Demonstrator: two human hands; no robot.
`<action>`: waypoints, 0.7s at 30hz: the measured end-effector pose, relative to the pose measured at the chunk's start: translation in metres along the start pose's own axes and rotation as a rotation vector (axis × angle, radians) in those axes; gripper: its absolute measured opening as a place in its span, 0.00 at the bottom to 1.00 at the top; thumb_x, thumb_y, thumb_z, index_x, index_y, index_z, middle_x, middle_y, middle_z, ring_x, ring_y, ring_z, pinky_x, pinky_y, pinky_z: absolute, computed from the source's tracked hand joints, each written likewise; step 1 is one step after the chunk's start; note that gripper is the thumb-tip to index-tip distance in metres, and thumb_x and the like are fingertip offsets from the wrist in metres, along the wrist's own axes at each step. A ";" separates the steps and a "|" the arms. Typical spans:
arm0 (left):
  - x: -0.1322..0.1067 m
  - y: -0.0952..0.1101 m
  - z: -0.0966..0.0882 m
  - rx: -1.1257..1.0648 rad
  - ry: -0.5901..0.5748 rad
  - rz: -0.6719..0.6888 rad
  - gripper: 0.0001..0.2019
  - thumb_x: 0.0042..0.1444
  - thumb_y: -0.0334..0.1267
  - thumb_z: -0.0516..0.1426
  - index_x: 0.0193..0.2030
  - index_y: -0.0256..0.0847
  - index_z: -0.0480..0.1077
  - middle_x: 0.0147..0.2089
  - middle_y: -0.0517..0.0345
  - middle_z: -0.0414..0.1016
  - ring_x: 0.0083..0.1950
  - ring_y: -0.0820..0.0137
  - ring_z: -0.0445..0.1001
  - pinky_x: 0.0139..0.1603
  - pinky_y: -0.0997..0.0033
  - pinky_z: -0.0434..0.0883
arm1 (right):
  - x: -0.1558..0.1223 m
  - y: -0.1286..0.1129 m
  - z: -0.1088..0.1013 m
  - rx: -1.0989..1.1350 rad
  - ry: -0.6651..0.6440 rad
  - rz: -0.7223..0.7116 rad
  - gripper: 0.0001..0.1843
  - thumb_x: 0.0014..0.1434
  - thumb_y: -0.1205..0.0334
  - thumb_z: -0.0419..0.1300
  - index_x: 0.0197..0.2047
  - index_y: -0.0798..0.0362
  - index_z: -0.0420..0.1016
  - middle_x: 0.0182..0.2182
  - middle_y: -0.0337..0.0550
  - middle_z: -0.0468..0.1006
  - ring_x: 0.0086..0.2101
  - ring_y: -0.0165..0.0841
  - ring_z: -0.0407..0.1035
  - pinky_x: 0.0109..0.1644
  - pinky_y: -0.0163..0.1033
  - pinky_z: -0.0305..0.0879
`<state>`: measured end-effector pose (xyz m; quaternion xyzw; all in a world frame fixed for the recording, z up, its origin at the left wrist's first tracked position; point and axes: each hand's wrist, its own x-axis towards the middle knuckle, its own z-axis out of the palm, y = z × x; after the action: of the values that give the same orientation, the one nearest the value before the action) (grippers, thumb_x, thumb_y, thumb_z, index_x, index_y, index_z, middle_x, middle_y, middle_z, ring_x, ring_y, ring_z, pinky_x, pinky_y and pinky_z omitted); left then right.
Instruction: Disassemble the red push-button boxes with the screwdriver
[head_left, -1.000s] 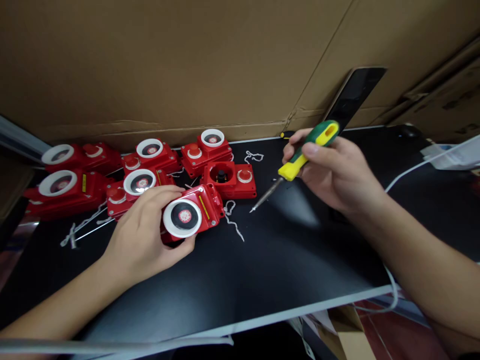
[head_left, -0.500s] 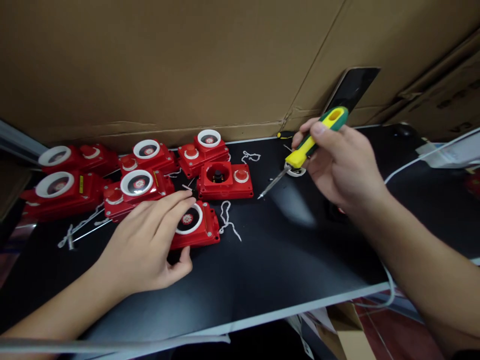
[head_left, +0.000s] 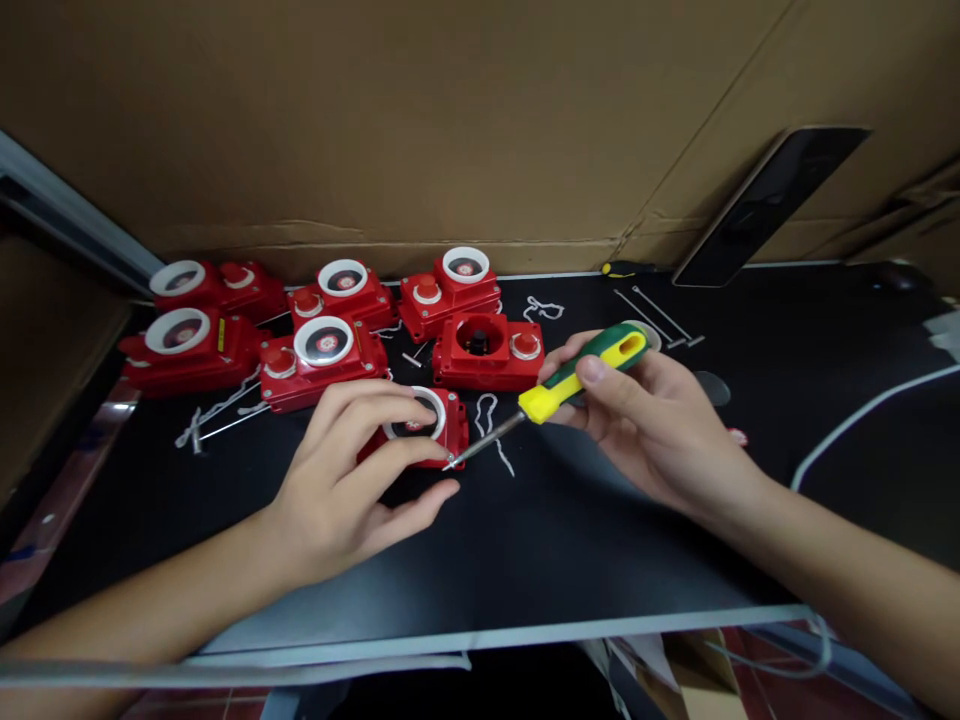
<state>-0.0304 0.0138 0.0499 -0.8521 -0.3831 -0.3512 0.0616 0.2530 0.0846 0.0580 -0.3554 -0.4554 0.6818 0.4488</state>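
My right hand point(head_left: 637, 410) grips a yellow-and-green screwdriver point(head_left: 559, 390), its shaft slanting down to the left. The tip is at the near right corner of a red alarm box point(head_left: 455, 420) with a round white-ringed window. Over that box lies my left hand point(head_left: 360, 470), covering its left part. The left fingers are curved and apart, with fingertips by the window and the screwdriver tip; the thumb sticks out in front. Just behind, another red box point(head_left: 487, 370) has an uncovered round opening with a dark part inside. A white cord point(head_left: 487, 425) lies beside the nearer box.
More red boxes point(head_left: 326, 370) with white-ringed windows and red buttons stand at the left and back. Metal T-shaped rods point(head_left: 667, 320) and a small yellow-black screwdriver point(head_left: 626, 269) lie at the back right. A phone point(head_left: 772, 205) leans on the cardboard wall point(head_left: 450, 120).
The screwdriver has moved left and down, from above the bare tabletop to the nearer box's corner. My left thumb and fingers have shifted toward that corner. The view has turned somewhat.
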 end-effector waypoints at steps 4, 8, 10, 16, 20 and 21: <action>0.001 0.001 -0.001 -0.002 0.021 0.017 0.08 0.65 0.29 0.69 0.46 0.44 0.78 0.50 0.53 0.83 0.56 0.56 0.84 0.54 0.52 0.85 | -0.002 0.003 0.000 0.006 -0.007 0.009 0.14 0.63 0.52 0.80 0.46 0.48 0.85 0.46 0.40 0.84 0.45 0.31 0.84 0.49 0.35 0.88; 0.000 0.001 0.000 0.015 0.007 0.030 0.08 0.65 0.27 0.68 0.45 0.44 0.76 0.51 0.53 0.83 0.57 0.56 0.85 0.55 0.51 0.85 | -0.001 0.004 0.000 -0.027 -0.012 0.005 0.15 0.63 0.50 0.79 0.47 0.47 0.84 0.47 0.41 0.84 0.44 0.33 0.83 0.49 0.40 0.89; 0.000 0.001 0.000 0.015 0.004 0.033 0.09 0.65 0.26 0.67 0.45 0.44 0.76 0.51 0.52 0.83 0.57 0.55 0.85 0.54 0.51 0.86 | 0.001 0.003 0.000 -0.035 0.016 -0.009 0.16 0.64 0.49 0.79 0.47 0.47 0.82 0.46 0.41 0.83 0.44 0.34 0.82 0.49 0.41 0.88; -0.003 0.002 -0.003 -0.010 -0.008 0.067 0.10 0.64 0.26 0.69 0.47 0.44 0.78 0.52 0.51 0.82 0.58 0.54 0.83 0.56 0.49 0.85 | 0.003 -0.008 -0.001 0.006 -0.060 0.053 0.17 0.65 0.53 0.74 0.35 0.48 0.71 0.25 0.30 0.65 0.23 0.26 0.60 0.21 0.30 0.67; -0.012 0.007 0.001 -0.018 -0.039 0.065 0.11 0.65 0.26 0.69 0.50 0.44 0.80 0.53 0.51 0.83 0.63 0.54 0.82 0.59 0.51 0.85 | -0.012 -0.005 0.011 -0.266 -0.517 0.448 0.19 0.58 0.53 0.81 0.44 0.51 0.80 0.29 0.32 0.76 0.24 0.24 0.62 0.24 0.30 0.61; -0.014 0.009 0.003 -0.021 -0.040 0.066 0.11 0.65 0.26 0.69 0.50 0.44 0.80 0.52 0.51 0.84 0.63 0.53 0.82 0.59 0.51 0.85 | -0.016 -0.001 0.016 -0.316 -0.542 0.447 0.20 0.57 0.54 0.82 0.45 0.52 0.81 0.33 0.34 0.80 0.29 0.26 0.67 0.32 0.31 0.68</action>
<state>-0.0287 0.0005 0.0400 -0.8718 -0.3522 -0.3357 0.0568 0.2448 0.0647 0.0656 -0.3177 -0.5684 0.7534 0.0921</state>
